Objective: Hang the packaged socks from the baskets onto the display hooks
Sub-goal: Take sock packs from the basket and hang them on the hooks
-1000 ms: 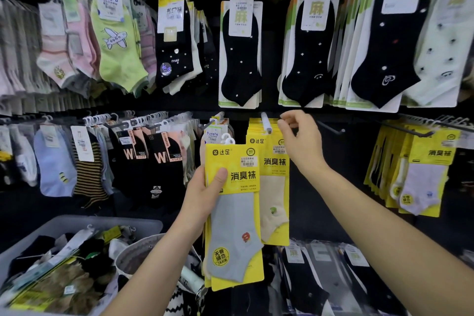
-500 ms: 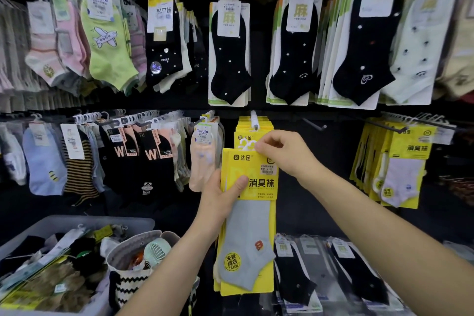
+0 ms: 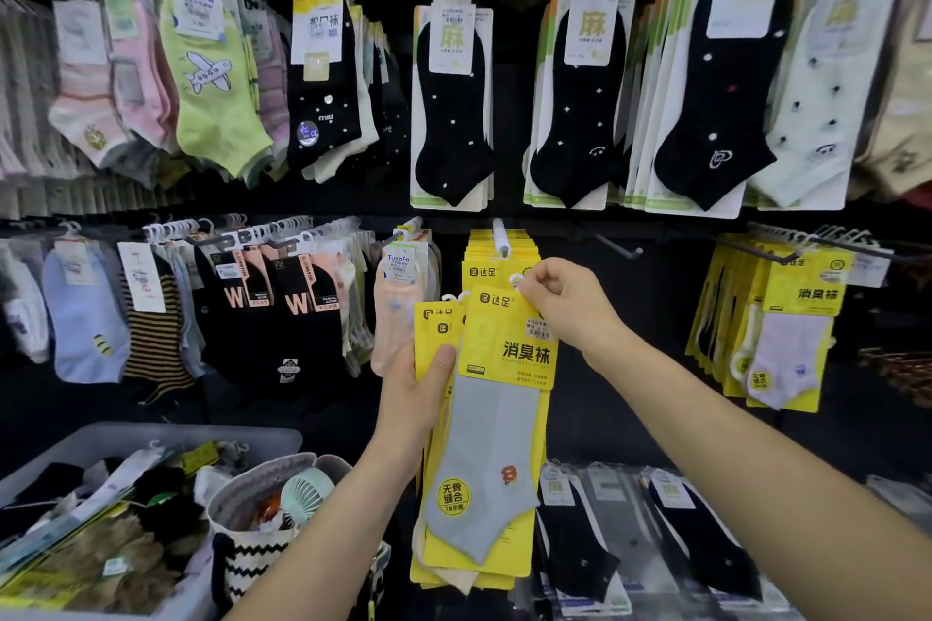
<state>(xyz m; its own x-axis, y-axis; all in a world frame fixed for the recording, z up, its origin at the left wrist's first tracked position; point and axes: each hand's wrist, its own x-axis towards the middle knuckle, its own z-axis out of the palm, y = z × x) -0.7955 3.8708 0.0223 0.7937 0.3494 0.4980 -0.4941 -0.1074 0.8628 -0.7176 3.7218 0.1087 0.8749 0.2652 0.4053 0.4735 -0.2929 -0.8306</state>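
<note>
My left hand [image 3: 416, 386] grips a stack of yellow sock packs [image 3: 433, 338] by the left edge, thumb across the front. The front pack [image 3: 504, 368], yellow card with a grey sock, is fanned out to the right, and my right hand [image 3: 565, 303] pinches its top corner by the white hanger loop. Just above is a white-tipped display hook [image 3: 499, 235] with several matching yellow packs [image 3: 484, 262] hanging on it. The held pack's loop sits below that hook, apart from it.
A grey basket [image 3: 151, 439] of loose sock packs sits at lower left, with a zigzag-patterned basket [image 3: 247, 565] holding a small fan beside it. Filled sock hooks cover the wall. A bare hook [image 3: 618, 247] sticks out right of my hand. More yellow packs [image 3: 787, 318] hang far right.
My right hand came down from the hook and took the front pack's top corner. The front pack has been drawn right and up from the stack in my left hand.
</note>
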